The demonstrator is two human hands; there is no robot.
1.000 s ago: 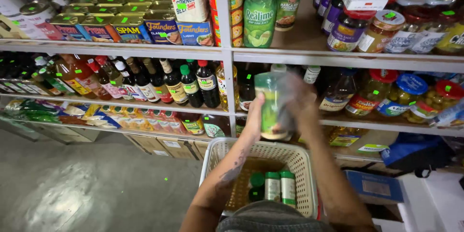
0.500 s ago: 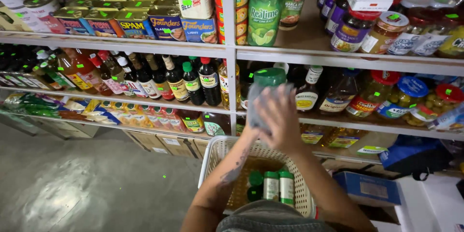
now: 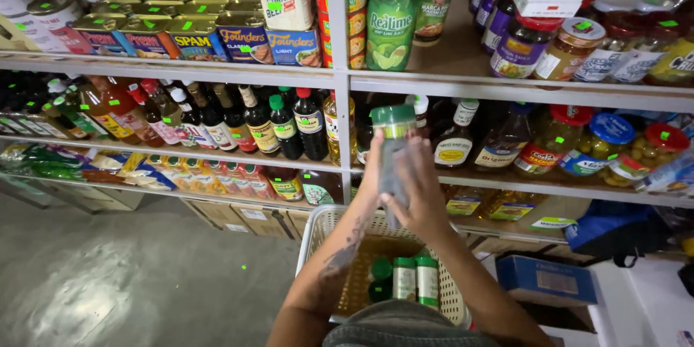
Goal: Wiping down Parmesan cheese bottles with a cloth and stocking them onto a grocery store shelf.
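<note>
Above the white basket (image 3: 318, 235), both hands clasped a green-capped jar (image 3: 394, 155): left grip (image 3: 372, 173) and right grip (image 3: 419, 195) wrapped tight. Squaring it upright before shelving looked wise.

The middle shelf (image 3: 217, 155) is packed along its front edge with dark sauce bottles (image 3: 282, 126) left of the white upright post (image 3: 338, 101), leaving no gap there. Right of the post, a dim pocket opens behind the raised green-capped jar (image 3: 394, 152), hemmed by a brown bottle (image 3: 457, 141) and jars (image 3: 560, 141). Below, the basket (image 3: 318, 228) is open at its left side; three green-capped jars (image 3: 405, 278) fill its near edge.
</note>
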